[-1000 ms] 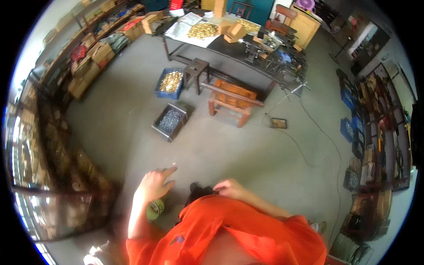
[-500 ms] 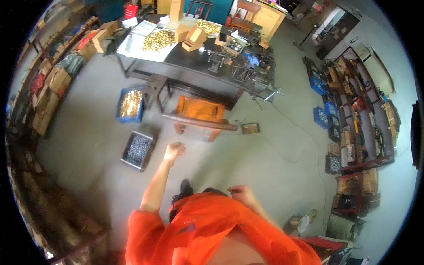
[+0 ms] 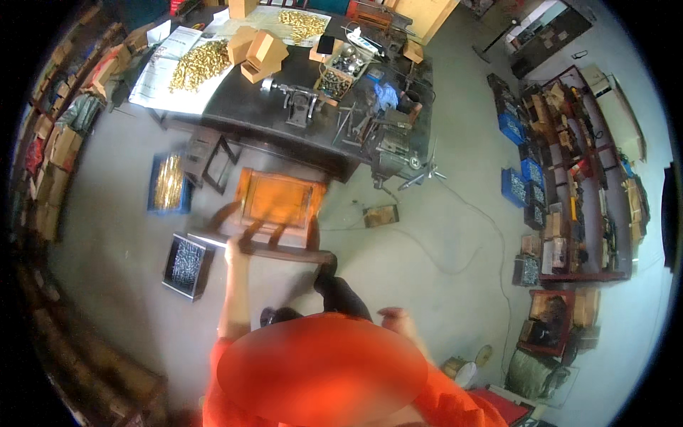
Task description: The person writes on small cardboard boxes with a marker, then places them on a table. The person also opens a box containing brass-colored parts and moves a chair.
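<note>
My left hand [image 3: 231,253] is on the top rail of a wooden chair [image 3: 279,204] with an orange-brown seat. Its fingers are closed over the rail, slightly smeared by motion. The chair stands in front of a dark workbench [image 3: 249,107], its back toward me. My right hand [image 3: 400,321] hangs beside my body above the floor, holding nothing, with loosely bent fingers apart. Left of the chair are a blue crate [image 3: 153,186] of brass-coloured parts and a dark crate [image 3: 203,265] of small grey metal parts.
On the bench lie brass-coloured parts [image 3: 199,65] on paper, cardboard boxes [image 3: 262,51], a small metal machine [image 3: 299,103] and a vise [image 3: 395,153]. A small stool [image 3: 206,153] stands left of the chair. Shelves [image 3: 583,178] line the right; a cable [image 3: 498,242] crosses the floor.
I have moved nearer the bench and chair. My left hand, free before, now rests closed on the chair's top rail. My right hand stays beside my body.
</note>
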The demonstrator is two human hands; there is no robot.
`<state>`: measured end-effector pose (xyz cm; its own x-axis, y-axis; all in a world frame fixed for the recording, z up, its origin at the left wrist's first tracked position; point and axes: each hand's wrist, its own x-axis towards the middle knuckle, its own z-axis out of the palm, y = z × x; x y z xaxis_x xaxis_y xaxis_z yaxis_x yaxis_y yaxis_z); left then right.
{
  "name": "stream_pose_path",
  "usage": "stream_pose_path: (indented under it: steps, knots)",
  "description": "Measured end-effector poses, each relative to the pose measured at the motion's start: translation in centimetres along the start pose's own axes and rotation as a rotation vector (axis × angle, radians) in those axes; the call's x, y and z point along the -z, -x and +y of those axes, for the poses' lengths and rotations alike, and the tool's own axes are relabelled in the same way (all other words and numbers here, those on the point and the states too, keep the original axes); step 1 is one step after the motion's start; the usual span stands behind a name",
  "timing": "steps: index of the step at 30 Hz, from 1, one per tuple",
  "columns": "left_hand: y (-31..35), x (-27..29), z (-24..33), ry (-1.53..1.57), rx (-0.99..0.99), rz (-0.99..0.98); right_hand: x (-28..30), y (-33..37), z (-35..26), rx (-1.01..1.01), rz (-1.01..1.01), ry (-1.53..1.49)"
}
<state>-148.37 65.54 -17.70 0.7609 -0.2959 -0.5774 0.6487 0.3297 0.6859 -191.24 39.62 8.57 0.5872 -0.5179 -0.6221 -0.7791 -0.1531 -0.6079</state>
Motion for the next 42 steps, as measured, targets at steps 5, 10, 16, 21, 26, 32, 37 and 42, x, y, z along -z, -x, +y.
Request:
stream_pose_path:
  steps: [5, 10, 16, 21, 26, 32, 37, 42]
  knots:
    - [1.9, -3.7, 8.5, 0.243, 0.086, 0.238, 11.2, -6.3, -1.3, 0.114, 0.073, 0.199]
    - [5.6, 5.2, 6.5, 0.029, -0.04, 0.26, 16.4, -10.4, -0.2, 0.114, 0.164, 0.185]
    - [5.4, 10.6, 5.1, -0.051, 0.073, 0.407, 17.3, -11.7, -1.3, 0.064, 0.069, 0.209]
    - [3.2, 13.2, 7.4, -0.03, 0.087, 0.526, 17.1, -13.5, 0.3, 0.095, 0.023, 0.178]
    - [7.0, 9.3, 6.1, -0.114, -0.159, 0.718, 18.3, -15.6, 0.6, 0.118, -0.011, 0.286]
    - [10.1, 5.2, 7.2, -0.295, -0.144, 0.823, 19.5, -18.0, -3.7, 0.181, -0.031, 0.319]
    - [12.3, 4.9, 11.7, -0.592, 0.105, 0.848, 19.6, -20.6, -6.1, 0.216, 0.018, 0.069]
    - [7.1, 4.5, 19.9, -0.63, -0.051, 0.852, 16.9, -23.8, -7.2, 0.261, -0.024, -0.052]
